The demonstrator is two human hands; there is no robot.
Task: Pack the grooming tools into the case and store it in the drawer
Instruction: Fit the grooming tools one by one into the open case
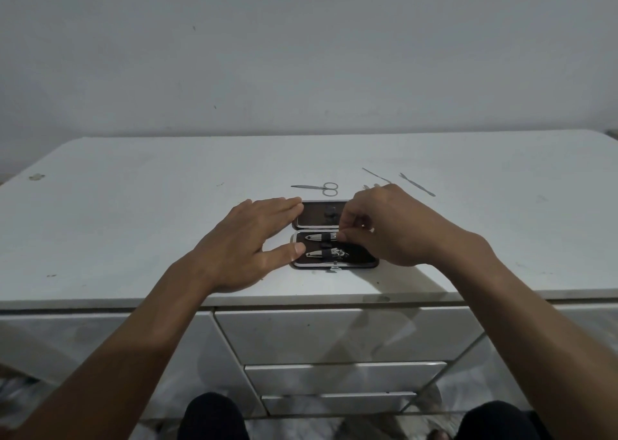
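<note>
A dark grooming case point(314, 223) lies open near the front edge of a white dresser top point(133, 212). Two nail clippers sit under its elastic straps: a small one point(316, 237) and a larger one point(326, 254) nearer me. My left hand point(257, 239) rests flat with spread fingers against the case's left side. My right hand point(388, 229) covers the case's right end, fingertips pinched at the small clipper's end. Behind the case lie small scissors point(321, 188), a thin metal tool point(376, 174) and a forked pusher point(417, 184).
Three shut drawers point(334, 336) stack below the dresser top, in front of my knees. A plain wall rises behind the dresser. A small stain point(36, 176) marks the far left of the top.
</note>
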